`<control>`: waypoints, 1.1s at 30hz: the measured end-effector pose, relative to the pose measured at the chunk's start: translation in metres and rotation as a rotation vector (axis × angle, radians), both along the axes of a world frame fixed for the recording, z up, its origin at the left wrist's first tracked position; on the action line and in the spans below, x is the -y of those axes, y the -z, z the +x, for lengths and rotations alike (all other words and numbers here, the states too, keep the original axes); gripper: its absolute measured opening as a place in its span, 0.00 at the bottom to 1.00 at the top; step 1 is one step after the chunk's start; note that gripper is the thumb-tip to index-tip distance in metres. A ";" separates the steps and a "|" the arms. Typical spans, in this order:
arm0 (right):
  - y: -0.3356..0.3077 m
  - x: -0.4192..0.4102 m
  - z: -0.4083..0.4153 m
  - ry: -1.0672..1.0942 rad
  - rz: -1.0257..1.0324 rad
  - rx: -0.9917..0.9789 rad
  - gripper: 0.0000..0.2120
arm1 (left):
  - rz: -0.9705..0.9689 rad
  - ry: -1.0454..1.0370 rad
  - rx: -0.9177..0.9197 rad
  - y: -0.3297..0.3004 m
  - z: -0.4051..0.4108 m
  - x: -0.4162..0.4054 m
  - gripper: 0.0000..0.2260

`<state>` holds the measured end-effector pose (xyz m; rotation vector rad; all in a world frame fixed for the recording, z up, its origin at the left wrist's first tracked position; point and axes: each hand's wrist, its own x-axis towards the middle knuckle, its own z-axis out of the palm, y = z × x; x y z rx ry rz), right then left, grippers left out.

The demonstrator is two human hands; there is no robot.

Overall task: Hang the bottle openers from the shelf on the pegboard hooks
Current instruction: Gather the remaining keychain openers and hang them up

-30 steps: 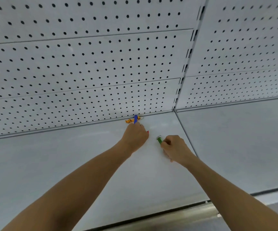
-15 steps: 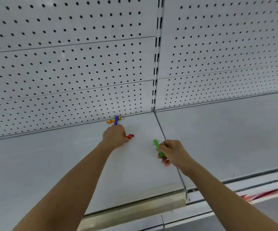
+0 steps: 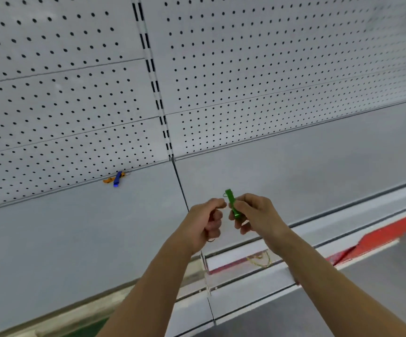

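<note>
At the back edge of the shelf (image 3: pixel 80 239), against the pegboard (image 3: pixel 63 105), an orange opener (image 3: pixel 108 180) and a blue opener (image 3: pixel 117 179) lie crossed, not yet hung. No hooks show. The left hand (image 3: pixel 203 223) is curled, perhaps round something; I cannot tell what. The right hand (image 3: pixel 254 214) pinches the green opener (image 3: pixel 231 203) above the shelf's front. Judging by this, nothing is hung. No containers appear.
</note>
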<state>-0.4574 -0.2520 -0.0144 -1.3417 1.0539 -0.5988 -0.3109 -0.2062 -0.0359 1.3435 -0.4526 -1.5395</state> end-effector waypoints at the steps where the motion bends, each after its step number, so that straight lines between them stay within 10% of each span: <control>1: -0.002 0.001 -0.019 -0.001 -0.028 -0.015 0.08 | -0.008 0.013 0.022 -0.004 -0.020 0.006 0.07; 20: -0.026 0.084 -0.314 0.402 -0.268 -0.050 0.07 | -0.341 0.264 0.461 -0.055 -0.308 0.130 0.06; 33: -0.059 0.268 -0.440 0.359 -0.413 -0.106 0.07 | -0.444 0.316 0.433 -0.077 -0.424 0.307 0.05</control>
